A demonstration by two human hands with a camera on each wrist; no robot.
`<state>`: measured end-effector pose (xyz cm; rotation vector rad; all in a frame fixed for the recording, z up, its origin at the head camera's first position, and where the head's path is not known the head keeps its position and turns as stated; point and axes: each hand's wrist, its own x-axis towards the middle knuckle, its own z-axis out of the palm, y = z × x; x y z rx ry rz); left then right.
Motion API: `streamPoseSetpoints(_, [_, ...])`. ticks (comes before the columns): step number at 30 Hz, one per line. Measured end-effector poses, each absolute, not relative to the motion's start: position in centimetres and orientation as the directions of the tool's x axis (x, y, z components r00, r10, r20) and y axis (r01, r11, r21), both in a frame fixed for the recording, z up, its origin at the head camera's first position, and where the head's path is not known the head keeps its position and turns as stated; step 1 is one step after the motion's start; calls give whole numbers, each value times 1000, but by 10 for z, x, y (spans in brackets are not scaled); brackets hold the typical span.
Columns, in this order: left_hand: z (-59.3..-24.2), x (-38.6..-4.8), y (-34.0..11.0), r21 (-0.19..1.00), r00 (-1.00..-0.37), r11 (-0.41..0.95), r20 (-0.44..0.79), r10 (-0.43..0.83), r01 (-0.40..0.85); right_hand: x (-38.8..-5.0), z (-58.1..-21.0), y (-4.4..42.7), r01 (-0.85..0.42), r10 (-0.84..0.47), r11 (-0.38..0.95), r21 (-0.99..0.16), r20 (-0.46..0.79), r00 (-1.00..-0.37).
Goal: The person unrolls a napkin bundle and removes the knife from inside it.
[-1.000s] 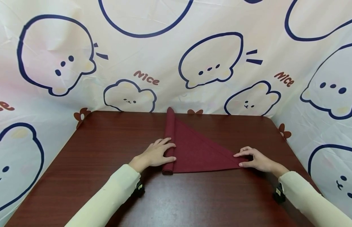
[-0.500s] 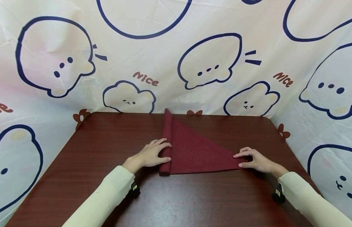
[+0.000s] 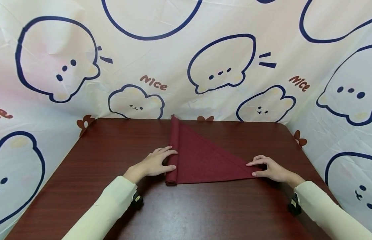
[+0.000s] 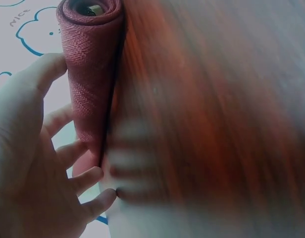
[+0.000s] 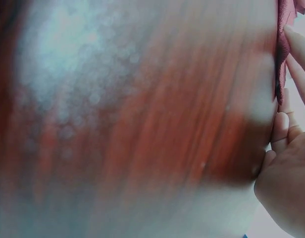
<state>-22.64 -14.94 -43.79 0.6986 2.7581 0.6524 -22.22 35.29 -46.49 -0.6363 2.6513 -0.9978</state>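
A dark red cloth lies on the table, its flat part a triangle and its left side rolled into a long tube. My left hand rests on that tube with fingers spread and thumb apart. In the left wrist view, the thumb and fingers of the left hand touch the roll, whose hollow end shows at the top. At the cloth's pointed right corner, the thumb and forefinger of my right hand press down. Only a strip of cloth shows in the right wrist view, beside the right hand.
The brown wooden table reaches back to a pale fabric backdrop with blue cartoon outlines, which also hangs along both sides. The roll's far end reaches the table's back edge. A small black device sits on each wrist.
My left hand and the roll under it have shifted slightly to the left, and the flat part of the cloth has widened. My right hand has stayed on the corner.
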Motion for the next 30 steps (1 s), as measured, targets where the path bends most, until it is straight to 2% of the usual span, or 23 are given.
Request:
streamPoseSetpoints(14, [-435,-224,-153,490,-861,775,-91,501,399,-222,-464,353,-280,-460,680,-677,-97,-882])
streamPoseSetpoints(24, [-430,-228,-140,443,-859,785,-60,508,433,-222,-462,352,-284,-462,682,-674,-96,-882])
streamPoseSetpoints(30, [-424,-227,-124,441,-838,771,-74,541,459,-221,-462,351,-292,-463,688,-664,-91,-882])
